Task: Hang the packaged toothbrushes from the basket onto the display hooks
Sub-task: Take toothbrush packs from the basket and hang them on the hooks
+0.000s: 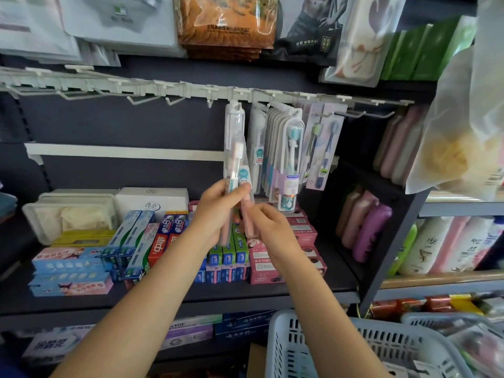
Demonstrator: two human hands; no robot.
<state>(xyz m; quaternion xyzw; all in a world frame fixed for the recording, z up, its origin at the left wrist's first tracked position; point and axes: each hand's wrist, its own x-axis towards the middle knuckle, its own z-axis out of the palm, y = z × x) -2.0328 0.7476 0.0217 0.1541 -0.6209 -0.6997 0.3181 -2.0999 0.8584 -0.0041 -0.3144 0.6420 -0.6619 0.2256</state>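
Under the hook rail's middle, the left hand (218,205) grips a packaged toothbrush (234,148) whose top sits at a hook, the right hand (268,222) pinches its lower end, several packs already hang beside it, and the basket (354,347) likely holds more.

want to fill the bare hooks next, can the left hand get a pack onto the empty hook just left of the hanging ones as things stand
Probably yes. The left hand already grips a toothbrush pack whose top sits by the rail, and the empty hook lies just left of it with nothing hanging in front. The right hand stays lower, out of the way.
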